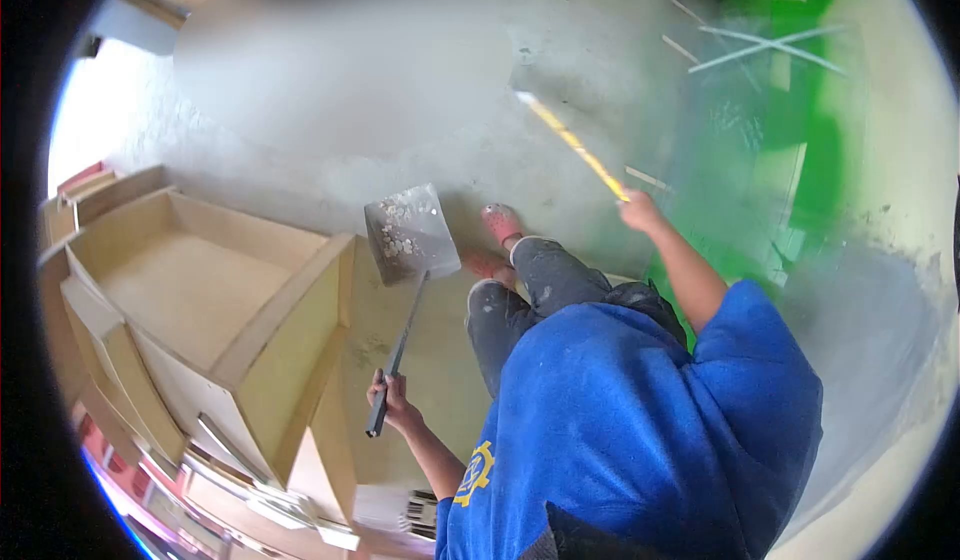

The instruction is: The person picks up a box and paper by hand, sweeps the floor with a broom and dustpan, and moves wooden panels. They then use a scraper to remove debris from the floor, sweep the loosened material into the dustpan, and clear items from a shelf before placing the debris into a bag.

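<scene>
Left hand point(392, 403) gripping dustpan point(410, 232) handle, right hand point(638, 208) clutching yellow broomstick point(572, 143)

Dull metal dustpan point(411, 232), matt wooden cabinet point(190, 290), rough concrete floor point(560, 40).

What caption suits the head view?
Left hand holds a dustpan by its handle; right hand grips a yellow stick, beside a wooden cabinet.

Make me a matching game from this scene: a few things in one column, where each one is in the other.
Things:
1. dustpan
2. yellow stick
3. wooden box
4. sandal

Places:
A. on the person's foot
B. on the floor, on a long handle held by the left hand
C. in the right hand
D. far left, open side up

Pairs: 1-B, 2-C, 3-D, 4-A
</scene>
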